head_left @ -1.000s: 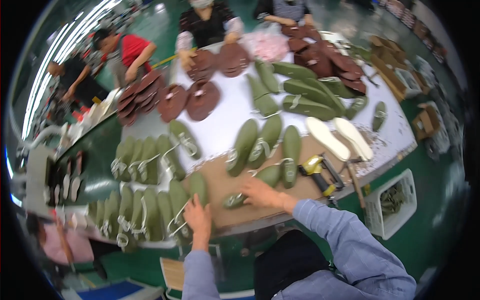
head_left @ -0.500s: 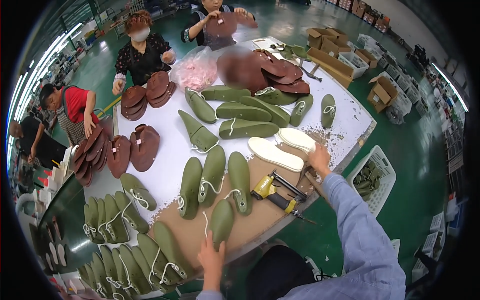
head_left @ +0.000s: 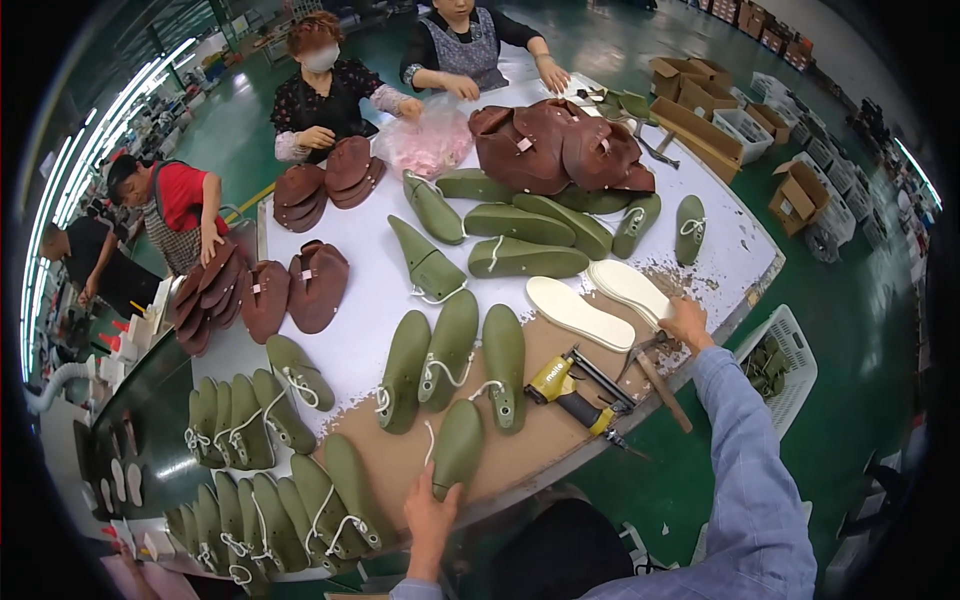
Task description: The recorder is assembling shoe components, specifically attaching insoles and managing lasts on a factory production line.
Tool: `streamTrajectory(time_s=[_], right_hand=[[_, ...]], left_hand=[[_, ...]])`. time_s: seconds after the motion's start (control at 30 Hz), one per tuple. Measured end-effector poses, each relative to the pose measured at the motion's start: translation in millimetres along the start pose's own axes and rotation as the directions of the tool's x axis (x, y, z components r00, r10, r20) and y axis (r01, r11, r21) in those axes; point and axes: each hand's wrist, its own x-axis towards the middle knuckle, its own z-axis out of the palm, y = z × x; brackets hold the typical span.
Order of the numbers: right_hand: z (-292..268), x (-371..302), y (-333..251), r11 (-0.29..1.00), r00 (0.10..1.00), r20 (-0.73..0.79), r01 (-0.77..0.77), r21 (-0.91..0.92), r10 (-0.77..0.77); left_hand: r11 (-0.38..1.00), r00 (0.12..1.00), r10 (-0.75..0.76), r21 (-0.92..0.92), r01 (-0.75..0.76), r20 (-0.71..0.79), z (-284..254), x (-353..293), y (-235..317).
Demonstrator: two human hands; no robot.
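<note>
Presently: left hand [head_left: 432,515] low at near edge of surface [head_left: 370,290], fingers spread narrow and resting on heel end of a green shoe last [head_left: 458,447]; touching, not wrapped around. Last lies flat on brown cardboard sheet [head_left: 540,425], toe pointing away, white cord looped at its side. Just beyond it, three more green lasts [head_left: 450,350] side by side, upright toes away, corded in pairs.

Right hand [head_left: 687,322] out at right edge of surface, blue sleeve [head_left: 745,470] trailing back; fingers curled down over head of a hammer [head_left: 658,375], wooden handle slanting toward near edge. Whether grip is fully closed: cannot tell. Two white insoles [head_left: 600,300] just left of that hand, lying flat, nearly touching each other. Yellow-and-black staple gun [head_left: 570,388] on cardboard between the two hands, near hammer handle.

Farther up: loose green lasts [head_left: 520,240] scattered mid-surface, heap of brown leather uppers [head_left: 560,148] at far end, smaller brown stacks [head_left: 300,285] at left. Rows of corded green lasts [head_left: 265,470] on darker lower-left stretch.

Three other people at far and left sides, hands on brown uppers and a pink plastic bag [head_left: 428,145]. White basket [head_left: 790,360] on green floor at right, cardboard boxes [head_left: 800,195] beyond.
</note>
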Motion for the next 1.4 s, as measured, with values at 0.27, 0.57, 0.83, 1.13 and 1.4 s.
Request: streamTrajectory(time_s=[0.27, 0.57, 0.83, 1.13, 1.4], right_hand=[[8, -10, 24, 0.936, 0.984, -0.176, 0.046, 0.348, 0.017], [-11, -31, 7, 0.949, 0.967, -0.254, 0.106, 0.298, -0.028], [16, -218, -124, 0.319, 0.892, -0.008, 0.17, 0.932, -0.452], [40, -441, -224, 0.239, 0.388, 0.167, 0.146, 0.96, -0.906], [75, -427, -233, -0.018, 0.169, -0.158, 0.628, 0.778, -0.973]], left_hand=[[0.955, 0.985, -0.175, -0.246, 0.169, -0.005, -10, -11, -9], [0.448, 0.893, -0.404, -0.808, 0.382, 0.199, 0, -42, -32], [0.31, 0.872, -0.479, -0.91, 0.275, 0.1, -14, -103, -8], [0.214, 0.903, -0.419, -0.977, -0.004, -0.095, -31, -194, 14], [0.24, 0.944, -0.33, -0.967, 0.086, 0.003, -53, -226, -25]])
